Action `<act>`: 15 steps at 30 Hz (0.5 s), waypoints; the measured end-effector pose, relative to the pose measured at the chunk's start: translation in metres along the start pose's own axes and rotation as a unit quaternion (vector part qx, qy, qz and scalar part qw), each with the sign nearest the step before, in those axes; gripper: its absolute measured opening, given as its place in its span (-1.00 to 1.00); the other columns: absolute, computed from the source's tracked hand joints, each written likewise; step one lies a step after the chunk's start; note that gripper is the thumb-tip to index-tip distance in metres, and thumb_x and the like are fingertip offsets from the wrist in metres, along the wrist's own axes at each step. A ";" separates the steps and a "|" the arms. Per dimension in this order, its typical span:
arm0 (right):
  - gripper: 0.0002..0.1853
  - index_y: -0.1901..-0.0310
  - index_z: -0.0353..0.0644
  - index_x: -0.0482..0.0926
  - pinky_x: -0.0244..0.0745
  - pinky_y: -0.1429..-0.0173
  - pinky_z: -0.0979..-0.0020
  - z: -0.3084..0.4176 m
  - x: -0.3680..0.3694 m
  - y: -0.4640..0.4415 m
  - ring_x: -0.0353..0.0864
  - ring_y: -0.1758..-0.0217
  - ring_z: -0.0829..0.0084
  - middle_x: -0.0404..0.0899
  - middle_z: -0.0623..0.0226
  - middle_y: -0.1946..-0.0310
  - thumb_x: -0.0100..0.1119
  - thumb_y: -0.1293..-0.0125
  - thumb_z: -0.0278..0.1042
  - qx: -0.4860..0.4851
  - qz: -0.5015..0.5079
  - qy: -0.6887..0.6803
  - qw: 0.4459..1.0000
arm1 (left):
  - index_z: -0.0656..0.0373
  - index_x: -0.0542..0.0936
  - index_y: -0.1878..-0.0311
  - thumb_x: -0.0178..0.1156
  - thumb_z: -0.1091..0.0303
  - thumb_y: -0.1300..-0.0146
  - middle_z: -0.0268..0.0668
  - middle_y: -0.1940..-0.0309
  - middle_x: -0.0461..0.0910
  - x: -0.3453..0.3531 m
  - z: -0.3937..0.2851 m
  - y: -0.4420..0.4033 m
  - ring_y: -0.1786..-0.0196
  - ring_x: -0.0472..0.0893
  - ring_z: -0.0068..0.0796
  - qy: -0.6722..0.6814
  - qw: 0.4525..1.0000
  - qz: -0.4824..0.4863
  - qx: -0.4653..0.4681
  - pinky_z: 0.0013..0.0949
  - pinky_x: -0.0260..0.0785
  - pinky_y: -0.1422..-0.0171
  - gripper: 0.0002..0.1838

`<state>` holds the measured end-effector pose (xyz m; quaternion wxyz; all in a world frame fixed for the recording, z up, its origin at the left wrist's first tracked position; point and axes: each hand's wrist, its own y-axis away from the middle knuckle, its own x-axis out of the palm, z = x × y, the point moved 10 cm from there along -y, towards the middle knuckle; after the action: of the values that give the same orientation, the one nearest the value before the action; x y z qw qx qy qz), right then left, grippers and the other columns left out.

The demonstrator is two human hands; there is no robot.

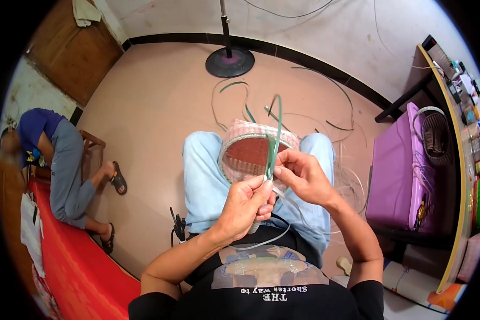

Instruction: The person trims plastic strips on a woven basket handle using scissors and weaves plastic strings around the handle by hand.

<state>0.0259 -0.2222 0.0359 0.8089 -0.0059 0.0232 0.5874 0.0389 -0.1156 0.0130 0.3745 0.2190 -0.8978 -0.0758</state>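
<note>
A woven basket (240,128) in pink and white, with a reddish-brown inside, rests tilted between my knees, its open side toward me. Green plastic strips (275,125) rise in a loop in front of it. My left hand (248,202) is closed, pinching the lower end of these strips where they meet a whitish strip. Close beside it, my right hand (306,178) is also closed, with thumb and forefinger on the strips. A pale, clear-looking strip (298,213) trails from between the hands and curves across my lap. The exact grip point is partly hidden by my fingers.
Loose green strips (340,90) and thin pale strips lie on the floor ahead. Beyond stands a pole on a round black base (230,62). On the right are a purple bin (392,176) and a cluttered table. Another person (64,154) bends over at left near a red surface (74,245).
</note>
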 end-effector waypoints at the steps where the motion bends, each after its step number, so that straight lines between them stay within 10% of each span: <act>1: -0.94 0.28 -0.35 0.50 0.42 0.37 0.56 0.002 0.000 0.000 0.49 0.43 0.68 0.54 0.40 0.45 0.12 -0.24 -0.55 -0.006 -0.004 0.038 0.999 | 0.30 0.45 0.09 -0.02 0.30 -0.43 -0.37 0.47 0.38 -0.001 0.001 0.000 0.53 0.25 -0.71 0.001 1.000 -0.001 -0.002 -0.62 0.13 0.48 -0.77; 6: -0.78 0.52 -0.43 0.47 0.48 0.37 0.18 -0.033 -0.061 -0.017 0.63 0.48 0.07 0.52 -0.15 0.61 0.03 -0.03 -0.38 0.017 -0.210 0.294 0.932 | 0.34 0.44 -0.06 -0.02 0.34 -0.43 -0.39 0.51 0.36 -0.001 -0.004 0.004 0.57 0.21 -0.72 -0.022 0.999 -0.046 -0.013 -0.63 0.06 0.53 -0.72; 11: -0.67 0.62 -0.50 0.47 0.44 0.37 0.09 -0.103 -0.145 0.004 0.60 0.52 -0.01 0.48 -0.24 0.63 0.01 -0.02 -0.30 0.055 -0.281 0.414 0.864 | 0.36 0.46 0.07 0.00 0.40 -0.38 -0.39 0.54 0.36 -0.008 -0.007 0.004 0.63 0.20 -0.75 -0.041 0.996 -0.079 -0.023 -0.64 0.00 0.60 -0.80; 15: -0.81 0.53 -0.23 0.32 0.07 0.80 0.46 -0.208 -0.297 0.137 0.24 0.83 0.52 0.26 0.40 0.76 -0.13 -0.21 -0.38 0.233 -0.466 0.109 0.846 | 0.33 0.45 0.16 -0.01 0.41 -0.36 -0.38 0.54 0.37 -0.013 -0.008 0.003 0.64 0.21 -0.75 -0.032 0.995 -0.092 -0.034 -0.65 -0.01 0.61 -0.84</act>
<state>-0.2025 -0.4694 -0.1558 0.9574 0.1090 0.2419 0.1137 0.0514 -0.1067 0.0112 0.3446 0.2856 -0.8820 -0.1476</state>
